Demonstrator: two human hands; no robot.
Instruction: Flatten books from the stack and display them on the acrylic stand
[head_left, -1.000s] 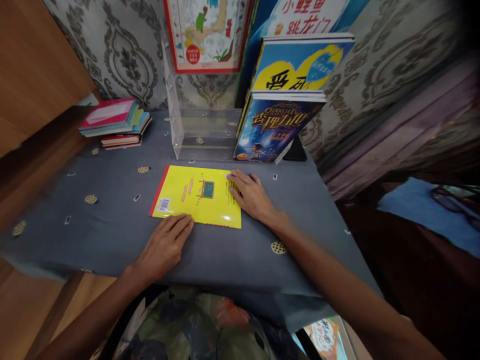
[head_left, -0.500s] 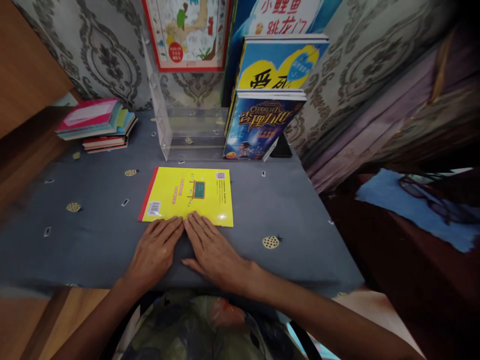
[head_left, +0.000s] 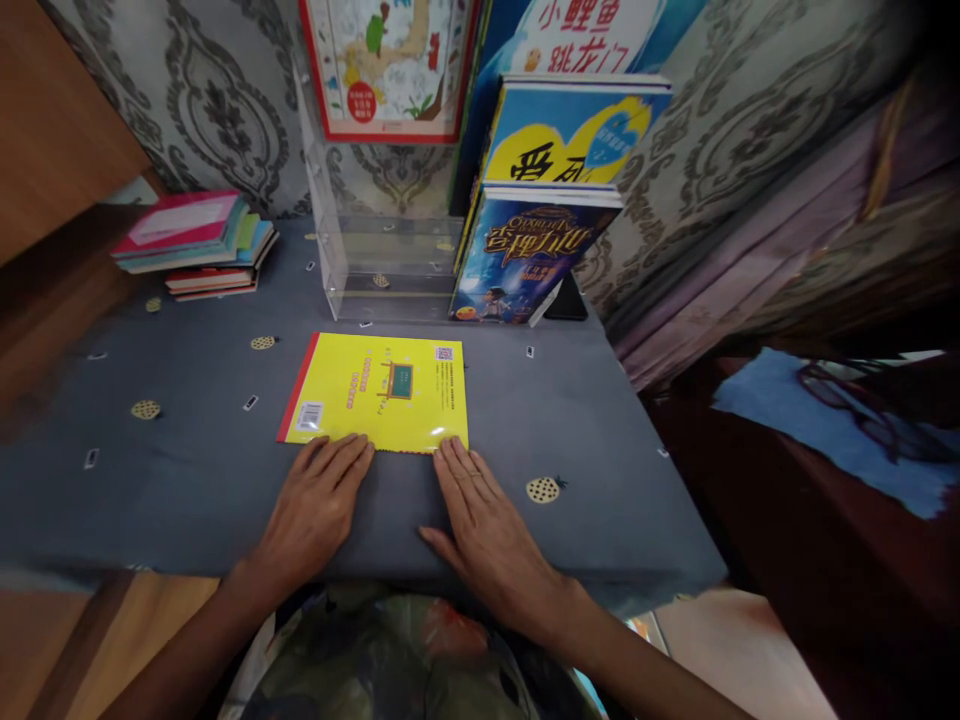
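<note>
Hands, left (head_left: 315, 505) and right (head_left: 495, 545), apart and outstretched, on the near edge of a yellow booklet (head_left: 375, 400).

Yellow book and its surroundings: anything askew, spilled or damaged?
The book stack at the back left looks askew, its upper books jutting leftward past the lower ones. The yellow book lies flat; no spill or clear damage shows.
</note>
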